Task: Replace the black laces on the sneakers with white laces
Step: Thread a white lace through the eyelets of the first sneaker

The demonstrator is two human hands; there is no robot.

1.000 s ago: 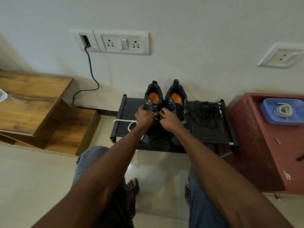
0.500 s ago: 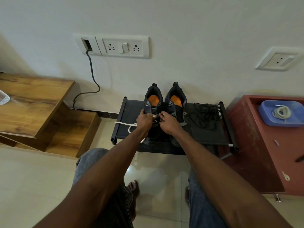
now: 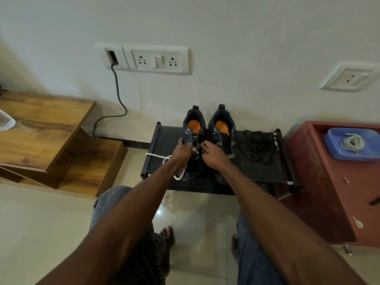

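Note:
Two black sneakers with orange insoles stand side by side on a low black rack (image 3: 265, 175), heels to the wall. My left hand (image 3: 183, 151) grips the left sneaker (image 3: 193, 124) at its eyelet side. My right hand (image 3: 213, 154) sits over the same shoe's tongue, fingers curled and pinching the tip of a white lace (image 3: 164, 158). That lace trails left from under my left wrist and loops over the rack. The right sneaker (image 3: 223, 124) stands untouched. A heap of black laces (image 3: 259, 147) lies on the rack to the right.
A coiled white lace (image 3: 352, 142) lies in a blue tray (image 3: 337, 153) on a red cabinet (image 3: 329, 192) at right. Wooden steps (image 3: 47, 128) stand at left, with a cable (image 3: 117, 95) hanging from wall sockets (image 3: 156, 60). My knees and bare feet are below the rack.
Both hands have shifted slightly up the left sneaker toward its collar. The white lace loop under my left wrist hangs lower and wider.

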